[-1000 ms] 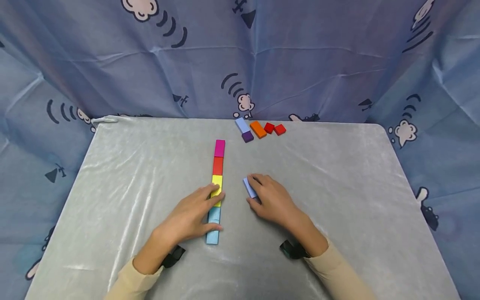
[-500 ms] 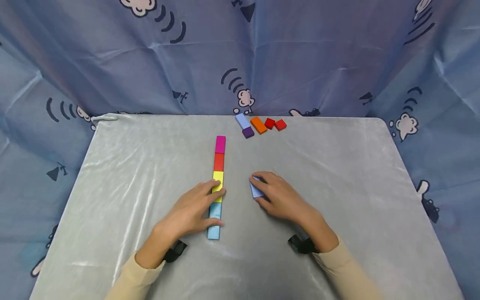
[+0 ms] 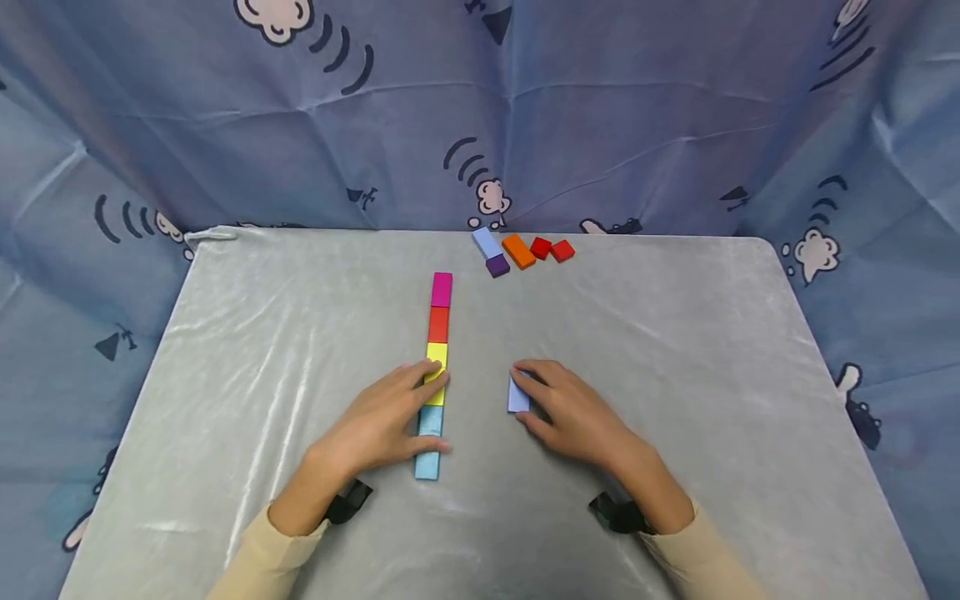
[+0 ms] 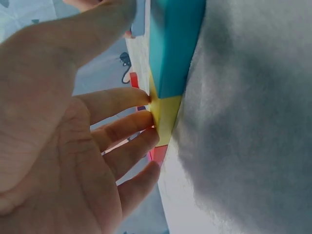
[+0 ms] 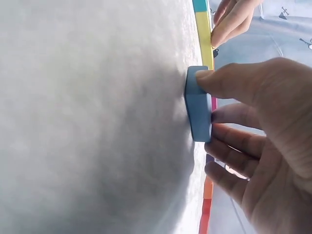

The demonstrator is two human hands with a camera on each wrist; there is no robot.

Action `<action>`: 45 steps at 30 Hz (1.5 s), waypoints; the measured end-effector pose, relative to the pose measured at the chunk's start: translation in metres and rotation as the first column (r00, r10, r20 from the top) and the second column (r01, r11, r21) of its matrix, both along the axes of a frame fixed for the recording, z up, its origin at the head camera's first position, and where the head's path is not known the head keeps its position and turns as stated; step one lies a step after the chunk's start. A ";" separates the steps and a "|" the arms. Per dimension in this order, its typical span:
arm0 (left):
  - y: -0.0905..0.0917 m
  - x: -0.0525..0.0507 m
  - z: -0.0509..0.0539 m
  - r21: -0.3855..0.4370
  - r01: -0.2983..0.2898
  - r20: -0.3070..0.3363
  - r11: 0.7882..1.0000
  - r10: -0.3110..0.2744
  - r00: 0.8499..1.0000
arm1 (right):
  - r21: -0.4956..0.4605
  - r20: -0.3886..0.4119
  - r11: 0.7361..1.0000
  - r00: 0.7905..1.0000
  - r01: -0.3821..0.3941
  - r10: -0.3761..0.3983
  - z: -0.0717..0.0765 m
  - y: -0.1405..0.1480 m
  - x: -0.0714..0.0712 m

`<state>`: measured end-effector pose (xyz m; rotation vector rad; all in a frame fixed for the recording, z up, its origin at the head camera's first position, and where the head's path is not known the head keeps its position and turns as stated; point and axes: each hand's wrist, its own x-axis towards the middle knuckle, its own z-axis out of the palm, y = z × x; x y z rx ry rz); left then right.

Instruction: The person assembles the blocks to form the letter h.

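Centrally, your right hand (image 3: 564, 410) pinches a pale-blue block (image 3: 517, 398) between thumb and fingertips, while your left hand (image 3: 381, 418), its fingers apart, touches the multicoloured block row (image 3: 437, 352).

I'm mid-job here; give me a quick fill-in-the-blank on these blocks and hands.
1. The hand holding a pale blue block is the person's ____ one.
2. In the row, the red block lies between the pink block and the ____ block.
3. Near the far edge, the small red blocks number ____.
Missing words: right; yellow; two.
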<state>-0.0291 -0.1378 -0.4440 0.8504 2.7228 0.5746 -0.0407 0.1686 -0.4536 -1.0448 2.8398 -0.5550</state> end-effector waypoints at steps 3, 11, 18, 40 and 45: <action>-0.001 0.000 0.001 -0.002 0.001 0.037 1.000 -0.001 0.999 | -0.022 -0.003 1.000 1.000 0.016 -0.016 -0.003 0.003 0.006; -0.005 0.000 0.003 -0.003 0.015 0.099 1.000 -0.014 0.995 | -0.057 0.026 0.998 0.999 0.033 -0.032 -0.005 0.006 0.019; -0.006 -0.003 0.003 0.000 0.012 0.121 1.000 -0.012 0.993 | -0.090 0.056 0.996 0.998 0.029 -0.024 -0.006 0.007 0.031; -0.006 -0.001 0.005 0.014 0.002 0.128 1.000 -0.004 0.992 | -0.147 0.015 0.989 1.000 0.013 -0.011 -0.015 0.014 0.061; -0.006 -0.001 0.004 0.017 0.004 0.134 1.000 -0.006 0.991 | -0.176 -0.026 0.984 1.000 0.010 -0.014 -0.018 0.013 0.066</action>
